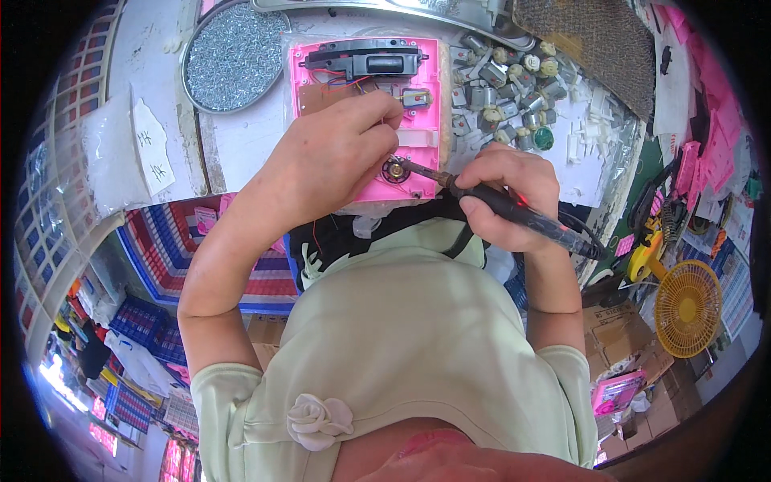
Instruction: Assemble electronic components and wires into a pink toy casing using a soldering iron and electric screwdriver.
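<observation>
In front of me on the bench lies a pink plastic housing (427, 128), its inner side facing up. A black plastic mechanism (365, 61) with red wires sits across its far end, and a small motor (416, 98) is fitted below that. Near its close end is a small round speaker (394, 170). My right hand (516, 193) grips a black-handled soldering iron (506, 207), its metal tip at the speaker's upper edge. My left hand (341, 149) leans over the housing's left side, fingers pinched beside the speaker; what they hold is hidden.
A round metal tray of small screws (233, 60) stands at the far left. Several small motors (498, 92) are heaped right of the housing, with white plastic pieces (590, 124) beyond them. A yellow fan (687, 308) is at the right; a white plastic lattice (56, 153) stands left.
</observation>
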Tool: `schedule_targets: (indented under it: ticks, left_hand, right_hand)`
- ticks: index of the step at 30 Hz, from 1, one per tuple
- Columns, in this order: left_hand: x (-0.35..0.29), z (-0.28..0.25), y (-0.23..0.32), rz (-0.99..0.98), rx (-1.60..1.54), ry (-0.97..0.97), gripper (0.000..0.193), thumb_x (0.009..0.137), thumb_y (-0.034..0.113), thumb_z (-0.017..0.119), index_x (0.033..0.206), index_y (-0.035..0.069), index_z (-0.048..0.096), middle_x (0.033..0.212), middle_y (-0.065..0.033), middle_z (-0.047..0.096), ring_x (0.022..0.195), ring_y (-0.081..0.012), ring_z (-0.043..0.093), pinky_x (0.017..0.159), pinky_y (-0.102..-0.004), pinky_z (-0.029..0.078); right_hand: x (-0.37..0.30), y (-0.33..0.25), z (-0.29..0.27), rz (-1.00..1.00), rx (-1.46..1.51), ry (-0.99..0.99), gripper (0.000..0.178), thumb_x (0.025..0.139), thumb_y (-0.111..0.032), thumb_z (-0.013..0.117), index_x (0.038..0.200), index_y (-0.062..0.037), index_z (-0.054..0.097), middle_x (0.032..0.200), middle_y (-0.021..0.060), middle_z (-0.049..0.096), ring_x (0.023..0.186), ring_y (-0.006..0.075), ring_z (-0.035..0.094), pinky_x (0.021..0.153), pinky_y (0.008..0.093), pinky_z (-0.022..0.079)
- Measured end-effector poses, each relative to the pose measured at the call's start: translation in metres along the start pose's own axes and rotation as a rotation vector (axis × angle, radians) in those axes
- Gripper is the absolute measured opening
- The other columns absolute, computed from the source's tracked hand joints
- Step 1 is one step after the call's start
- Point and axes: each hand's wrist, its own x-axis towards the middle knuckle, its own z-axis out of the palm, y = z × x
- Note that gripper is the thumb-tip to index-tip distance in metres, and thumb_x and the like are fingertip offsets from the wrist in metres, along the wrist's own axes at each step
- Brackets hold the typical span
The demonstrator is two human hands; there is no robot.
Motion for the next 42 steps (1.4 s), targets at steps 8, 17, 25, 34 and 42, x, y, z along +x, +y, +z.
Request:
schedule_targets:
  ticks: [8, 17, 25, 34, 42]
  left_hand:
    - [-0.001, 0.002, -0.002, 0.018, -0.002, 0.009, 0.011, 0.083, 0.006, 0.070, 0.091, 0.003, 0.064, 0.110, -0.0092, 0.062, 0.099, -0.0304, 0.063, 0.076, -0.0413, 0.056]
    - [-0.001, 0.003, -0.003, 0.041, -0.014, 0.065, 0.020, 0.074, -0.001, 0.076, 0.089, 0.005, 0.063, 0.098, -0.0072, 0.062, 0.089, -0.0283, 0.065, 0.072, -0.0377, 0.055]
    - [-0.004, 0.003, -0.006, 0.064, -0.087, 0.093, 0.021, 0.073, 0.001, 0.079, 0.092, 0.005, 0.070, 0.097, -0.0073, 0.064, 0.087, -0.0277, 0.065, 0.072, -0.0371, 0.055]
    - [-0.002, 0.007, -0.012, 0.066, -0.125, 0.158, 0.023, 0.074, 0.000, 0.079, 0.095, 0.004, 0.071, 0.092, -0.0086, 0.068, 0.085, -0.0285, 0.067, 0.072, -0.0363, 0.054]
    - [-0.004, 0.006, -0.014, 0.062, -0.152, 0.159, 0.021, 0.075, -0.001, 0.078, 0.094, 0.003, 0.069, 0.092, -0.0082, 0.069, 0.083, -0.0280, 0.067, 0.071, -0.0365, 0.054]
  right_hand:
    - [-0.005, -0.001, 0.002, 0.060, 0.093, 0.074, 0.023, 0.074, -0.005, 0.076, 0.096, -0.0029, 0.070, 0.068, 0.0056, 0.062, 0.055, 0.0154, 0.055, 0.053, 0.0293, 0.042]
    - [-0.014, -0.005, -0.016, -0.015, 0.046, 0.175, 0.025, 0.070, -0.001, 0.074, 0.095, -0.0007, 0.070, 0.063, 0.0040, 0.058, 0.054, 0.0159, 0.053, 0.054, 0.0294, 0.041]
    - [-0.014, -0.002, -0.012, -0.072, 0.025, 0.177, 0.026, 0.069, -0.001, 0.074, 0.095, -0.0015, 0.070, 0.058, 0.0020, 0.052, 0.056, 0.0188, 0.054, 0.056, 0.0317, 0.042]
    - [-0.013, 0.001, -0.015, -0.094, 0.023, 0.194, 0.026, 0.069, -0.001, 0.075, 0.095, -0.0021, 0.070, 0.058, 0.0022, 0.054, 0.055, 0.0183, 0.052, 0.056, 0.0310, 0.042]
    - [-0.011, 0.001, -0.011, -0.062, 0.022, 0.167, 0.026, 0.069, -0.002, 0.075, 0.094, -0.0012, 0.070, 0.058, 0.0027, 0.054, 0.054, 0.0178, 0.051, 0.054, 0.0303, 0.040]
